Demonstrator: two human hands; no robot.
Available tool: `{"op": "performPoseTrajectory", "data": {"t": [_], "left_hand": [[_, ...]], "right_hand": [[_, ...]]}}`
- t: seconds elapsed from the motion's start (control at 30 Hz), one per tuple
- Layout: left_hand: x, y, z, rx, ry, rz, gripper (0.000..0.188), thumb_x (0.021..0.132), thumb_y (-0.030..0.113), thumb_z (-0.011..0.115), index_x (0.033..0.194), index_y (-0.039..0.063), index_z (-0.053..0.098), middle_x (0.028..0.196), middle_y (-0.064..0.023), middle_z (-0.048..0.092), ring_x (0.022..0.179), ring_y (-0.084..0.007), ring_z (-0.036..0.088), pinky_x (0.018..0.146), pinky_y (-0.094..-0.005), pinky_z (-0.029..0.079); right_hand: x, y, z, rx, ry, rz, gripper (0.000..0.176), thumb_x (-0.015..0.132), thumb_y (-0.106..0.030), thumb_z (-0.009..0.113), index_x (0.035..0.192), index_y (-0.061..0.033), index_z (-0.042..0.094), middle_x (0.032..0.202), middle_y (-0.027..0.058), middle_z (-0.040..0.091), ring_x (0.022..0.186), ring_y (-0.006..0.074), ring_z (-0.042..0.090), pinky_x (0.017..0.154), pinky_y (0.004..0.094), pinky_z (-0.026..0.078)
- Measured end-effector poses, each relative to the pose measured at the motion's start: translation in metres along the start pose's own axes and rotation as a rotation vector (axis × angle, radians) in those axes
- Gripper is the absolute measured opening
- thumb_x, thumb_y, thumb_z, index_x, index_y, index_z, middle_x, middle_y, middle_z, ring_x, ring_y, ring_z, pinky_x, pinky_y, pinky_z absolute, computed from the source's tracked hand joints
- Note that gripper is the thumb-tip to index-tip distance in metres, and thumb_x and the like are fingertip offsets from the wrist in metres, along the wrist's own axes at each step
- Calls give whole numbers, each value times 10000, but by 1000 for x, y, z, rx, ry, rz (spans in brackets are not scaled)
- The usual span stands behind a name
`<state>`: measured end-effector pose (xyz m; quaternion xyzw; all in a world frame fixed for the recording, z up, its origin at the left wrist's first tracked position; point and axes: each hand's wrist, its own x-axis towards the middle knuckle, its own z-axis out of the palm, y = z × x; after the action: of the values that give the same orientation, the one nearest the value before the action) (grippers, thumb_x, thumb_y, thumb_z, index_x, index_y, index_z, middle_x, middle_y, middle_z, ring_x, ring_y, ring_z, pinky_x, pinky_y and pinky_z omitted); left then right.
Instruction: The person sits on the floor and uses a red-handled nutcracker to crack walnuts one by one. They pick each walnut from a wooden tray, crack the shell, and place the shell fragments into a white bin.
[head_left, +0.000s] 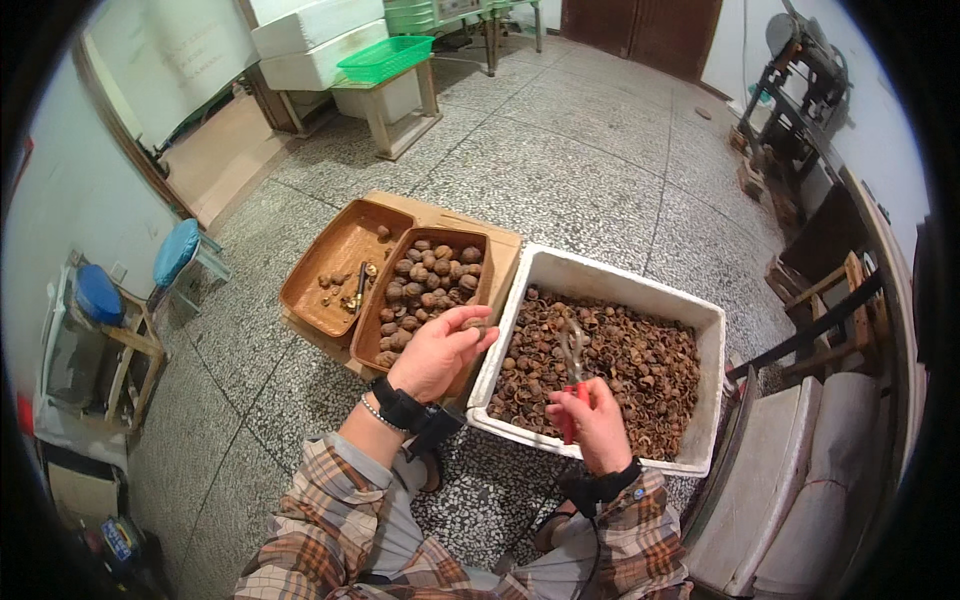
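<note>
My left hand (442, 352) holds a walnut (475, 325) between thumb and fingers, above the right edge of a brown woven basket (357, 330) of whole walnuts (442, 267). In my right hand (596, 424) is a plier-like nutcracker with red handles (569, 427) and metal jaws (574, 349), over a white foam box (622, 277). Broken walnut shells (637, 375) fill the bottom of that box. A second woven basket (307, 262), on the left, contains a dark-handled tool (361, 281), several walnuts and shell pieces.
Both baskets rest on a cardboard-coloured base (502, 234). Blue-topped stools (177, 247) stand at left. Beyond are a green plastic basket (386, 58) on a small wooden table (373, 112) and white foam boxes (322, 45). A machine (799, 67) and a grey roll (832, 450) are at right.
</note>
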<state>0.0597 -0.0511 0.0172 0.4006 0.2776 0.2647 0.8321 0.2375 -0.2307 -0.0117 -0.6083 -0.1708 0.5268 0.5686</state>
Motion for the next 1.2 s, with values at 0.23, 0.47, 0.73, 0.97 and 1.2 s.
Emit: {"op": "performPoseTrajectory", "data": {"t": [0.23,0.47,0.73,0.97,1.2], "left_hand": [[12,-24,36,110,-45,-68,350,941,54,575,1253,24,419,1163,-101,568,1027,-221,620,899,-325,522],[22,-43,55,309,-32,27,282,913,68,631,1150,33,482,1088,-64,595,961,-149,635,765,-253,512],[29,-52,73,479,32,179,261,853,33,693,1068,26,546,987,-18,600,861,-82,581,751,-223,491],[30,-47,75,604,58,197,245,842,40,705,1038,21,561,970,-22,607,892,-99,594,798,-244,502],[33,-50,78,338,-21,140,337,890,32,637,1195,8,495,1102,-56,581,1032,-164,581,929,-307,478]], "right_hand": [[-8,8,2,49,-106,-72,183,915,-83,611,1018,-24,472,1057,124,624,884,175,648,733,289,549],[-4,10,-3,-78,-54,-256,199,878,-123,674,967,-55,508,860,9,622,655,57,515,573,213,420],[-6,1,-4,-125,-52,-258,231,848,-108,692,977,-59,506,902,-6,564,799,73,520,741,233,445],[0,5,-10,-249,-26,-283,270,811,-143,699,984,-40,519,846,35,580,773,121,560,737,283,482],[-3,-1,-11,-267,-32,-302,228,818,-116,669,975,-34,525,853,43,610,791,130,593,739,288,486]]}}
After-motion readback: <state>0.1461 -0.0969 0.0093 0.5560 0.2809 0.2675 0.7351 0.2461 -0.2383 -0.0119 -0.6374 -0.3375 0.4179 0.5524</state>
